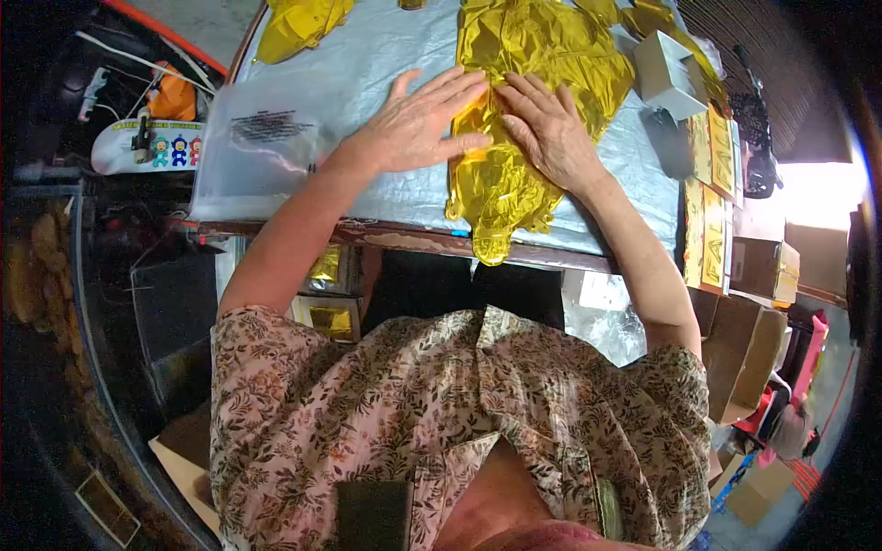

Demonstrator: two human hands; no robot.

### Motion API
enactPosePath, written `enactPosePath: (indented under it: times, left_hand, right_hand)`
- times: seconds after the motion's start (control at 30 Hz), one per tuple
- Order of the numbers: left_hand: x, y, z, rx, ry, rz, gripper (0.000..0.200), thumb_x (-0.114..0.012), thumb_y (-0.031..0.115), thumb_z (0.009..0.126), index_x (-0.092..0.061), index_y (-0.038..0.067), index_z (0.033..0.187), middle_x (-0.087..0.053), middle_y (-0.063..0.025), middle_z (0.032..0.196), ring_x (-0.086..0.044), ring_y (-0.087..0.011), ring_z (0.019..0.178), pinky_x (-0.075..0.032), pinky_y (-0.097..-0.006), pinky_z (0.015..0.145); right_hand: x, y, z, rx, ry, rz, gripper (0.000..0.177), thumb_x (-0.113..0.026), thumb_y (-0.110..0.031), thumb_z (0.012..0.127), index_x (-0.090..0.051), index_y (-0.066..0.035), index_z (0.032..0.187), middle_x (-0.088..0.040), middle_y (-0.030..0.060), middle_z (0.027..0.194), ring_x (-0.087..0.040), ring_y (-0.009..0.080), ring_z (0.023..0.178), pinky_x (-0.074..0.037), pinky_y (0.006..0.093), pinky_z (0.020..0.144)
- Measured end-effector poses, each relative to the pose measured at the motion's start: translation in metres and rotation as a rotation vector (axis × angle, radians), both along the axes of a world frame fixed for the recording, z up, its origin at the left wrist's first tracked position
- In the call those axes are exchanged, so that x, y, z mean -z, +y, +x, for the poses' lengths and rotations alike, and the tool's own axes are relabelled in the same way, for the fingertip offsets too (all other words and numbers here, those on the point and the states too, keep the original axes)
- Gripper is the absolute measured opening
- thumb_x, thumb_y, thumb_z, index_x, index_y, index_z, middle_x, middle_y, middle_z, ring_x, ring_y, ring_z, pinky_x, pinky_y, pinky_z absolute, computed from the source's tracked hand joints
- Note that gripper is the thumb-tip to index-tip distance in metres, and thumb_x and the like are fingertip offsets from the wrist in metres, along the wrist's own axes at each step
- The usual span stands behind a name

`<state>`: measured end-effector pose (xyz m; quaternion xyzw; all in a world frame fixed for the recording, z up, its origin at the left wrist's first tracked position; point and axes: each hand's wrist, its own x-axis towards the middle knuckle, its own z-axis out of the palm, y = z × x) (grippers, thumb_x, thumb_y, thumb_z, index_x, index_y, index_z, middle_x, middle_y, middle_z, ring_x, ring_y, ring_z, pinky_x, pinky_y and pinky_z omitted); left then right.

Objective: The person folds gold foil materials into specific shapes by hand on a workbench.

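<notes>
Two hands on crinkled gold foil

Wears a pale, short-sleeved shirt, patterned all over in dark leafy and reddish floral tones; has a dark patch near left, a greenish strip near right.
</notes>
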<state>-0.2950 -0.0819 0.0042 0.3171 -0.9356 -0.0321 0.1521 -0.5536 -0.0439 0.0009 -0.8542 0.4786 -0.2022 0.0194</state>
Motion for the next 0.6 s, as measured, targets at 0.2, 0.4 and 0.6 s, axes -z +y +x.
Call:
enactPosePath:
  times: [0.2, 0.4, 0.6]
  left_hand:
    - [0.007, -0.064, -0.013, -0.073, 0.191, 0.067, 0.065, -0.044, 0.053, 0.107, -0.047, 0.007, 0.152, -0.045, -0.0108, 0.160, -0.036, -0.0234, 0.151, -0.020, -0.0611, 0.120]
    - [0.015, -0.078, -0.027, -0.154, 0.022, -0.058, 0.058, -0.050, 0.045, 0.107, -0.046, 0.009, 0.153, -0.043, -0.0098, 0.161, -0.036, -0.0242, 0.152, -0.019, -0.0599, 0.120]
    - [0.023, -0.080, -0.026, -0.157, 0.074, -0.079, 0.061, -0.048, 0.049, 0.106, -0.049, 0.007, 0.151, -0.043, -0.0071, 0.161, -0.035, -0.0228, 0.151, -0.017, -0.0602, 0.122]
  right_hand:
    - [-0.001, 0.000, 0.000, 0.019, 0.018, -0.010, 0.048, -0.056, -0.031, 0.105, -0.052, -0.010, 0.148, -0.048, 0.0126, 0.157, -0.041, 0.0341, 0.147, -0.027, 0.0589, 0.120]
    - [-0.002, 0.001, 0.002, 0.032, 0.007, 0.007, 0.048, -0.059, -0.029, 0.104, -0.053, -0.009, 0.147, -0.049, 0.0139, 0.155, -0.041, 0.0346, 0.147, -0.027, 0.0591, 0.120]
    - [-0.002, 0.001, 0.002, 0.035, 0.000, -0.005, 0.050, -0.058, -0.037, 0.103, -0.054, -0.010, 0.146, -0.050, 0.0139, 0.154, -0.042, 0.0336, 0.146, -0.028, 0.0638, 0.118]
